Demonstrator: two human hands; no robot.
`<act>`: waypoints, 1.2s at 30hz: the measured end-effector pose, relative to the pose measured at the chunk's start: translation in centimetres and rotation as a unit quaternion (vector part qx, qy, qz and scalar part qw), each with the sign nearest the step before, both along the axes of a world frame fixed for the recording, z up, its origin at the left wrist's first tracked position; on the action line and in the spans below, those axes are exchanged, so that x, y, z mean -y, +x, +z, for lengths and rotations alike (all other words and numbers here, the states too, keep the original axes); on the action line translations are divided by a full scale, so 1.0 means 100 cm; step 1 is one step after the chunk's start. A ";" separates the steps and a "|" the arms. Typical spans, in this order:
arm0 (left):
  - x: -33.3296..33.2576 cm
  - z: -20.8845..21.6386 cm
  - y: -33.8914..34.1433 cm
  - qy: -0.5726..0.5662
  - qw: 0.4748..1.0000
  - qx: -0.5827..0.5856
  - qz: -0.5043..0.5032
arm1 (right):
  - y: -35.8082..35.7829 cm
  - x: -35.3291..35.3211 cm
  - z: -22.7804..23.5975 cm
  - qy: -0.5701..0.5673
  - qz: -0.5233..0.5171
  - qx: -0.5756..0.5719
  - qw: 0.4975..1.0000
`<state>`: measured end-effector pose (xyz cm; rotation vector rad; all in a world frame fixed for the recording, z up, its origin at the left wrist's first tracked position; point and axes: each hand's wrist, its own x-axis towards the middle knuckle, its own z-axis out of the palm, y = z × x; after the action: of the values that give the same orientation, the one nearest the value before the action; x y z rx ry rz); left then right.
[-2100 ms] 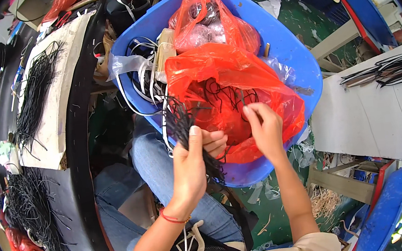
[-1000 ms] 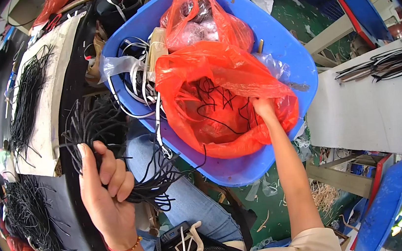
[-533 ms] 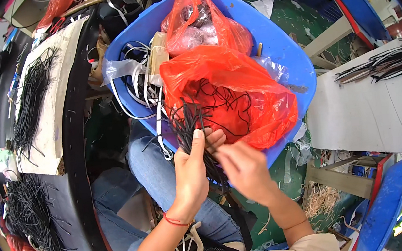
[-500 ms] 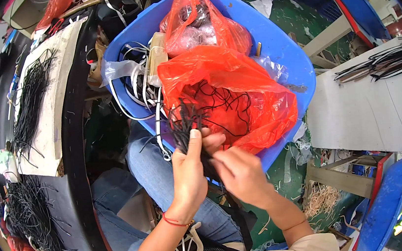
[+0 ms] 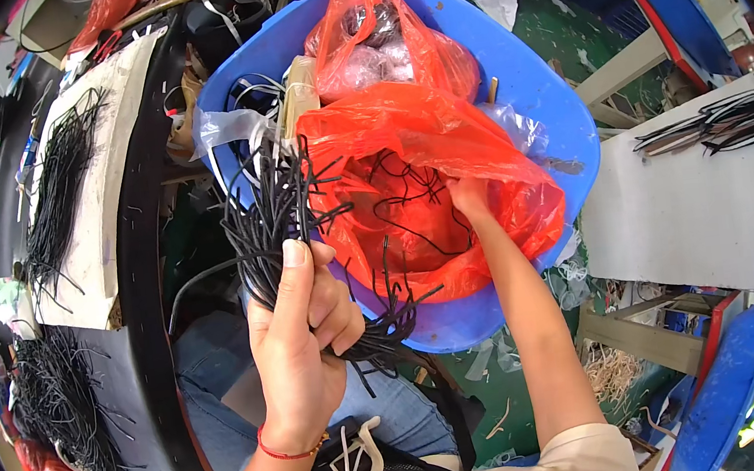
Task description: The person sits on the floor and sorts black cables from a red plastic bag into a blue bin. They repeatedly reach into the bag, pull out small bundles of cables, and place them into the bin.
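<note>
My left hand (image 5: 299, 328) is closed round a thick bundle of black cords (image 5: 267, 206). Their loose ends fan out above the thumb and below the fist on the right. My right hand (image 5: 469, 195) reaches inside an open red plastic bag (image 5: 410, 115), its fingers mostly hidden by the far side of the hand and the bag's folds. A few loose black cords (image 5: 414, 192) lie in the bag beside that hand. The bag rests in a large blue plastic bin (image 5: 560, 126) in front of my knees.
A tied red bag (image 5: 431, 57) and white straps share the bin. At left, black cord bundles lie on a pale board (image 5: 112, 154) and on a dark bench (image 5: 138, 384). A white-topped table (image 5: 682, 219) with dark strips stands at right. Scraps litter the green floor.
My hands were together at the cord bundle and have parted. The left hand has moved left and nearer me with the bundle; the right has let go of it and reached into the red bag.
</note>
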<state>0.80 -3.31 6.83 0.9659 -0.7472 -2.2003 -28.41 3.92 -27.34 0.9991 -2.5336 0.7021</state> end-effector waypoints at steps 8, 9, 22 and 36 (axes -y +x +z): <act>-0.004 -0.008 0.009 0.002 0.999 0.045 -0.015 | 0.074 -0.029 0.154 0.048 0.162 0.354 0.920; -0.005 -0.009 0.005 0.003 0.999 0.044 -0.015 | 0.091 -0.035 0.154 0.087 0.226 0.321 0.915; -0.027 -0.056 -0.017 -0.104 0.978 0.158 -0.083 | 0.166 -0.043 0.269 -0.052 0.332 0.269 0.903; -0.016 -0.044 -0.013 -0.094 0.989 0.111 -0.002 | 0.012 -0.014 0.064 0.200 -0.139 0.328 0.912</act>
<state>-0.51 -1.74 2.42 1.1229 -1.0386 -2.0039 -27.25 5.29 -20.94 0.5255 -3.4251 0.4937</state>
